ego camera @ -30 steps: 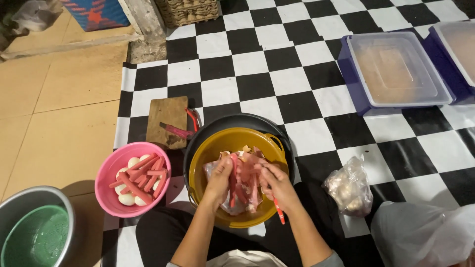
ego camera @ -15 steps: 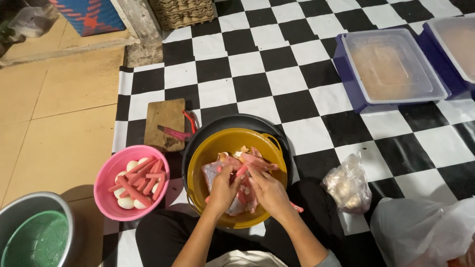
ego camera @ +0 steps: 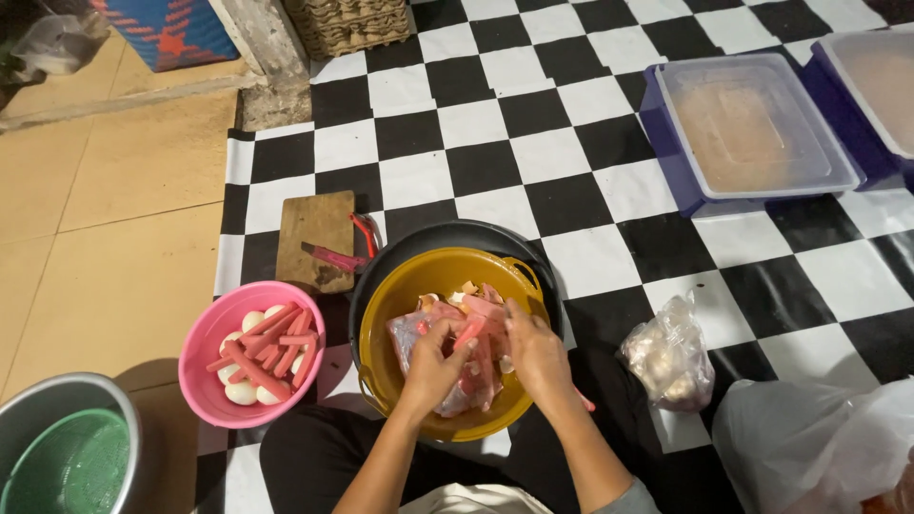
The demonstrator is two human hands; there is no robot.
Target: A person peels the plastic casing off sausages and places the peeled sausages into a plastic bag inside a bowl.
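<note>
Change since prior frames: both hands sit closer together over the yellow bowl [ego camera: 400, 295] than a second ago; the pink sausage [ego camera: 468, 331] that was loosely among the pile is now pinched between them. The red utensil seen under the right wrist earlier shows only as a short tip at 4 o'clock of the bowl.
Meaning for the work: judged as a move from sorting to handling a single sausage, likely peeling its casing; not confirmed.
Left hand [ego camera: 430, 354]: closed, fingertips pinching the lower end of the sausage.
Right hand [ego camera: 535, 345]: closed, thumb and fingers gripping the upper end of the same sausage.
Sausage location: inside the yellow bowl, just right of its centre, above a clear packet of pink pieces [ego camera: 409, 333].
Sausage axis: long axis runs from 7 o'clock to 1 o'clock; upper end points to 1 o'clock, towards the far rim.
Bowl seating: yellow bowl rests in a black pan [ego camera: 447, 233].
At 9 o'clock: pink bowl [ego camera: 205, 352] with cut sausage and white eggs.
At 11 o'clock: wooden board [ego camera: 314, 228] with a pink knife [ego camera: 333, 257].
At 3 o'clock: knotted clear bag [ego camera: 671, 357], apart from the pan.
</note>
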